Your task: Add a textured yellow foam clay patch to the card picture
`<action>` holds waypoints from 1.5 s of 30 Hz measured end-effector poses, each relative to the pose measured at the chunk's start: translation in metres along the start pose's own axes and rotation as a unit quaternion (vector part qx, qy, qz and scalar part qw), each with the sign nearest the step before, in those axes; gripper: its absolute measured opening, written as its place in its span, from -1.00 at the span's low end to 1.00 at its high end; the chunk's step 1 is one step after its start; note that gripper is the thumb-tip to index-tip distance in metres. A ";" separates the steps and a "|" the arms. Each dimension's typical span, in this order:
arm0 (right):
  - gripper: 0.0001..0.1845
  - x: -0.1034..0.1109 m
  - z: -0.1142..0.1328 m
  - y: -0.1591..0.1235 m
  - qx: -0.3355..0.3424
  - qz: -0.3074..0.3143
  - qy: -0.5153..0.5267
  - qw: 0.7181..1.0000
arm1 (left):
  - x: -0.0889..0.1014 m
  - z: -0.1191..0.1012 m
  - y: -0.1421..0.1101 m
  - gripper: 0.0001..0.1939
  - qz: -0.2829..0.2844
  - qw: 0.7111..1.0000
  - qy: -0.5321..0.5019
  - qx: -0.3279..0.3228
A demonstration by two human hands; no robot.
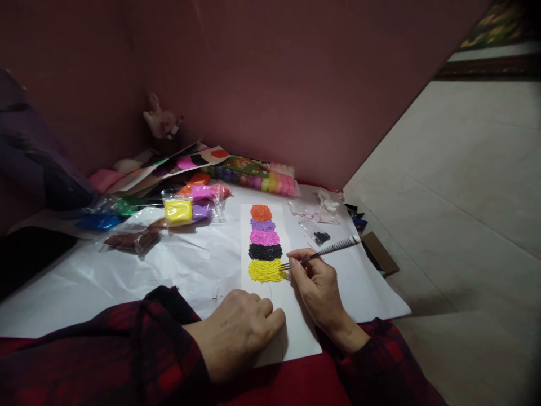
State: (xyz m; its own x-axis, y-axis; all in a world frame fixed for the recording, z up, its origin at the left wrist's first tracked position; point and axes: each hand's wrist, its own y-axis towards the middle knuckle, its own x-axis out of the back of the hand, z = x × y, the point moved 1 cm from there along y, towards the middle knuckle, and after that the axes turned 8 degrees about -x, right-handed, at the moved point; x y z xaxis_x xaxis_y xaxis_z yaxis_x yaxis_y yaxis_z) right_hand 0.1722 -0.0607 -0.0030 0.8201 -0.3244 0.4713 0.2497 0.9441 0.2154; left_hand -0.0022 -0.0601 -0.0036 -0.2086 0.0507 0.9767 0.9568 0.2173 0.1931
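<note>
A white paper strip (291,332) lies in front of me with a column of textured clay patches: orange, purple, pink, black and yellow from far to near. My right hand (316,285) pinches a slim fork (338,246) with a coiled-looking handle. Its tines touch the right edge of the yellow clay patch (265,270). My left hand (245,327) is closed in a fist and rests on the near left part of the strip, below the yellow patch. Its fingertips are curled out of sight. Faint drawn lines show on the bare paper between the hands.
Clay packets lie to the left, among them a yellow one (178,212) and a brown one (135,239). A multicoloured clay pack (257,175) lies against the wall. Right of the strip is a small bag with black clay (321,237). A dark flat object (34,259) lies far left.
</note>
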 end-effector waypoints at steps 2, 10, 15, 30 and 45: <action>-0.85 0.000 0.001 0.000 0.004 0.008 -0.004 1.000 | -0.001 0.000 0.000 -0.91 -0.004 1.000 0.005 0.002; -0.83 -0.002 0.003 -0.001 0.006 0.037 -0.012 0.999 | -0.001 -0.001 0.000 -0.91 -0.009 1.000 0.004 -0.001; -0.84 -0.003 0.004 -0.001 0.008 0.042 -0.026 0.999 | 0.000 -0.001 0.000 -0.92 -0.005 1.000 0.008 -0.004; -0.82 -0.002 0.001 0.000 0.009 0.014 -0.089 0.996 | 0.000 0.000 0.001 -0.91 -0.003 1.000 0.002 0.003; -0.86 0.003 0.001 -0.001 0.033 -0.027 -0.071 0.997 | -0.001 0.000 -0.001 -0.90 -0.015 1.000 -0.005 -0.001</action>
State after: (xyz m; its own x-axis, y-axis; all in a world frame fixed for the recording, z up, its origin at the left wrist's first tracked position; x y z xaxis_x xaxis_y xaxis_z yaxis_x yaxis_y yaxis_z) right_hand 0.1738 -0.0623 -0.0006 0.7243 -0.3848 0.5721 0.2541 0.9203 0.2973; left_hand -0.0034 -0.0600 -0.0046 -0.2387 0.0540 0.9696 0.9507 0.2166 0.2219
